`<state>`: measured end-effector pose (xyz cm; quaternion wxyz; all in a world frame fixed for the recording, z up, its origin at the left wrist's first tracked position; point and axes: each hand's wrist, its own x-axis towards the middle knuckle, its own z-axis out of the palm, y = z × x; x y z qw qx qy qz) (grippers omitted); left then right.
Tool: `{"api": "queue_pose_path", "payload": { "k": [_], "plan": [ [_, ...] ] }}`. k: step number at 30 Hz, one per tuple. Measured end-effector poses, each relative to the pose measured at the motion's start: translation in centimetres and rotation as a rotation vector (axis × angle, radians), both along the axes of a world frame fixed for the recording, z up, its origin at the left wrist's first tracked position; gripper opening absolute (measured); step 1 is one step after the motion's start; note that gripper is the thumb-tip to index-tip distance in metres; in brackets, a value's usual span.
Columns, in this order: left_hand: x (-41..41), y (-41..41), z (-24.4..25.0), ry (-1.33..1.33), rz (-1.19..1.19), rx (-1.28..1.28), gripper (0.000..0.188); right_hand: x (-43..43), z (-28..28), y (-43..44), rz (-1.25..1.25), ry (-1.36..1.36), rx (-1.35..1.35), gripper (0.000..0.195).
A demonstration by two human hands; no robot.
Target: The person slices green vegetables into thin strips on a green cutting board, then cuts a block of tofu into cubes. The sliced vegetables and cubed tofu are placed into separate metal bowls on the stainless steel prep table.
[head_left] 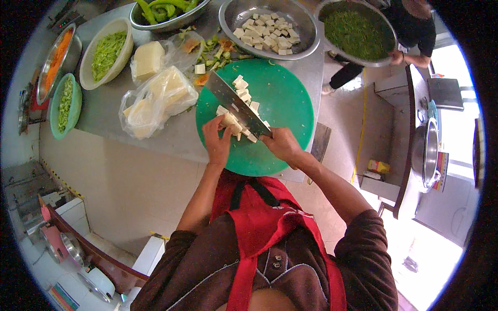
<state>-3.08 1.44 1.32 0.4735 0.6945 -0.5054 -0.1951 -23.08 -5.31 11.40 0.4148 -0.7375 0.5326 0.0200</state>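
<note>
My right hand (283, 144) is closed around the handle of a broad cleaver (239, 102), whose blade slants up to the left over a round green cutting board (288, 97). Left of the blade, my left hand (218, 136) holds a piece of tofu (231, 123) between thumb and fingers. Small tofu cubes (242, 87) lie on both sides of the blade; some are partly hidden by it. Beyond the board, a steel bowl (311, 42) contains many white tofu cubes (268, 33).
Bagged tofu blocks (167, 91) and vegetable trimmings (218, 52) lie on the steel table (175, 145). Bowls of green peppers (163, 11), shredded greens (109, 52), shredded carrot (58, 58) and chopped greens (65, 105) stand around. At upper right, a person (414, 35) touches a large bowl of greens (389, 58).
</note>
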Motion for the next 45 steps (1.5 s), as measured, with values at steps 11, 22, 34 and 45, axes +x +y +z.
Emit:
{"api": "queue_pose_path", "payload": {
  "k": [11,22,34,45],
  "plan": [
    [2.1,1.0,0.8,-0.235,-0.023,0.001,0.046,-0.5,0.6,-0.1,0.034,0.075,-0.028,0.033],
    [2.9,-0.1,0.1,-0.344,-0.094,-0.014,0.042,-0.2,0.9,0.4,0.034,0.085,-0.006,0.033],
    [6.2,-2.2,0.6,-0.316,-0.308,-0.041,0.048,-0.3,1.4,0.8,-0.110,0.042,0.018,0.031],
    [-0.9,-0.5,0.5,-0.260,-0.206,-0.015,0.049,-0.7,2.1,1.0,-0.186,-0.040,0.049,0.031]
  ]
}}
